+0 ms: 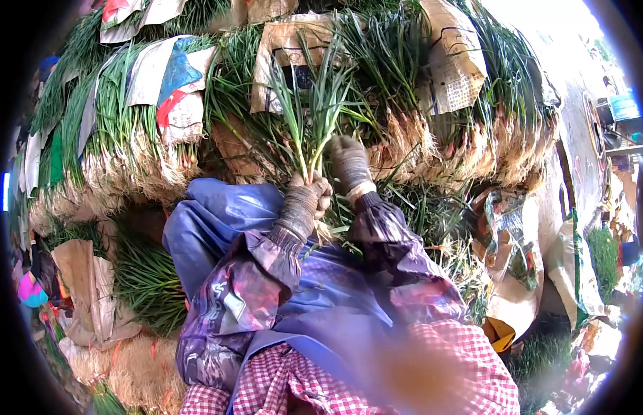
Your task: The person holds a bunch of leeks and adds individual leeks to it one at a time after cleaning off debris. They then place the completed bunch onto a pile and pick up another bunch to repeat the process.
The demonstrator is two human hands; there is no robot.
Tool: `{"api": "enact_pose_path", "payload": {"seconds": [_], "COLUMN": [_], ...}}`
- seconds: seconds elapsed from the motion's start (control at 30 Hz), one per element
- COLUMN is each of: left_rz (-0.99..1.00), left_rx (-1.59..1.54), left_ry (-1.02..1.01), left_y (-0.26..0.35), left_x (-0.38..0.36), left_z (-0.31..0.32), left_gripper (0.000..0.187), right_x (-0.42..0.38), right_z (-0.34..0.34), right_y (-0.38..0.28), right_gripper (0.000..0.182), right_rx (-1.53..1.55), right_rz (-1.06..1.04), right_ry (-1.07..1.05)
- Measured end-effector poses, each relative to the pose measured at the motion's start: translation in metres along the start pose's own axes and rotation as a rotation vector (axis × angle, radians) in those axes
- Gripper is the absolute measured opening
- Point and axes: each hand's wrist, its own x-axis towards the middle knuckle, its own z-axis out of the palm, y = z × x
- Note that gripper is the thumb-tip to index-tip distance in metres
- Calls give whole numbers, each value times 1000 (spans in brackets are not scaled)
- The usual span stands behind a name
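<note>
My left hand (pixel 310 204), in a dirty grey knit glove, is closed around the pale stalks of a small bunch of green garlic (pixel 313 117). The long flat leaves stand up above the fist and pale roots show below it. Just to the right of the stalks is my right hand (pixel 349 164), gloved the same way. Its fingers look curled in beside the leaves, and what they hold, if anything, is hidden. Both hands are above my lap, which a blue apron (pixel 335 277) covers.
Stacked green garlic with hanging roots (pixel 467 149) forms a wall ahead, with sacking (pixel 456 62) laid over parts. More leaves (pixel 148 280) lie to my left, above root bundles (pixel 145 366). Loose leaves (pixel 425 214) lie at right, near a torn sack (pixel 515 242).
</note>
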Motion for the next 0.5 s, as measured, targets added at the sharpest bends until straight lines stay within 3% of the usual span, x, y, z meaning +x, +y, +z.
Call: {"api": "enact_pose_path", "payload": {"seconds": [0.03,0.07,0.13,0.17,0.2,0.27,0.3,0.4,0.43,0.5], "left_rz": [-5,-2,9,-19,-25,-65,-55,-92,-110,-125], "left_rx": [-53,-98,-196,-154,-120,-121,-125,-249,-264,-319], "left_ry": [-76,-112,-190,-112,-97,-172,-181,-236,-255,-344], "left_y": [-2,-3,-1,-1,-2,0,1,6,5,7], "left_x": [1,1,-1,1,1,0,-1,5,7,1], "left_z": [-4,-9,-11,-8,-4,-2,-1,-5,-8,-8], "left_gripper": [11,10,10,8,7,7,8,9,9,9], "right_x": [2,3,4,-4,-6,-13,-12,-16,-9,4], "right_z": [-17,-27,-43,-53,-59,-38,-26,-20,-6,-23], "right_y": [-15,-19,-28,-30,-32,-31,-28,-37,-11,5], "right_gripper": [31,29,26,21,19,20,23,24,24,19], "right_rx": [-495,-606,220,592,624,609,545,-234,-85,504], "right_rz": [-106,-101,206,347,350,335,242,-211,-134,308], "right_ry": [77,137,-83,-202,-389,-410,-334,111,173,288]}}
